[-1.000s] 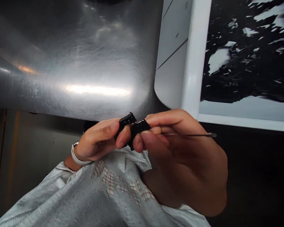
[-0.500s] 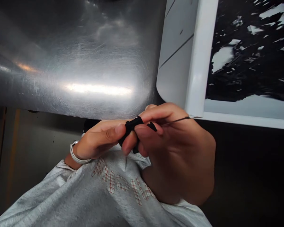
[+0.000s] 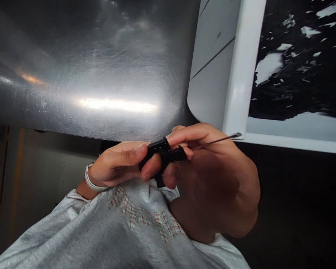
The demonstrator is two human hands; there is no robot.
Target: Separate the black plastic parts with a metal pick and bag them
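Swinging up and to the right, the thin metal rod (image 3: 215,142) is now pointing past the corner of the white frame (image 3: 242,67). In the head view, the left hand (image 3: 114,164) is pinching one black part (image 3: 156,146) between thumb and fingers, while the right hand (image 3: 215,186) is pinching a second black part (image 3: 177,153) and the rod's near end. The parts are touching just above the grey sweatshirt (image 3: 134,224). Both hands are working them at the fingertips, which seems to call for steady pinches. Behind them, a scratched steel surface (image 3: 86,67) is reflecting light.
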